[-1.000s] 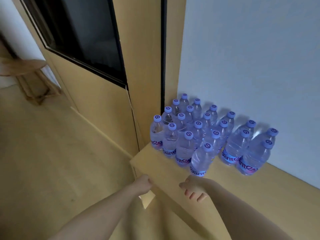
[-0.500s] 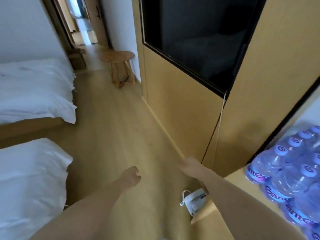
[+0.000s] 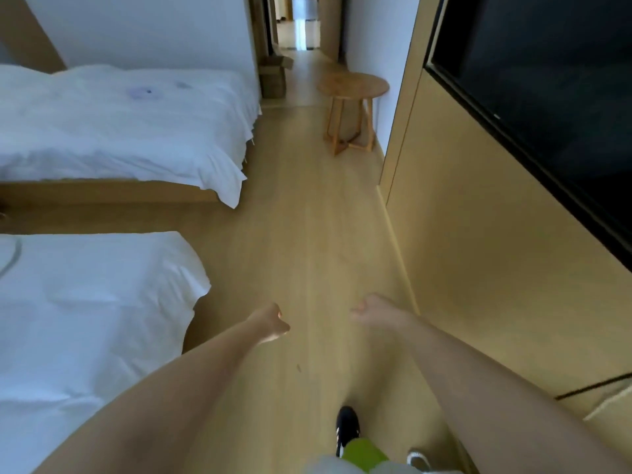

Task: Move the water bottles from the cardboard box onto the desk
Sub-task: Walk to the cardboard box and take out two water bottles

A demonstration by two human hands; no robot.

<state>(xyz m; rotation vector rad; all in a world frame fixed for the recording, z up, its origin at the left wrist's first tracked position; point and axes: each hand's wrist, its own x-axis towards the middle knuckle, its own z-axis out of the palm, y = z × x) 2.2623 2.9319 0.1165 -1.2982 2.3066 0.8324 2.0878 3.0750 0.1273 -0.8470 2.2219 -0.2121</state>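
now bottles gone from view; hands (image 3: 270, 323) seemingly empty.

A hotel-style bedroom: two white beds (image 3: 113, 121), wall-mounted television (image 3: 547, 97), wooden stool (image 3: 352, 87).

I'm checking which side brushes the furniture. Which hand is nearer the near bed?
Left. The left hand hangs over the floor just right of the near bed; the right hand is farther right, close to the wooden wall panel.
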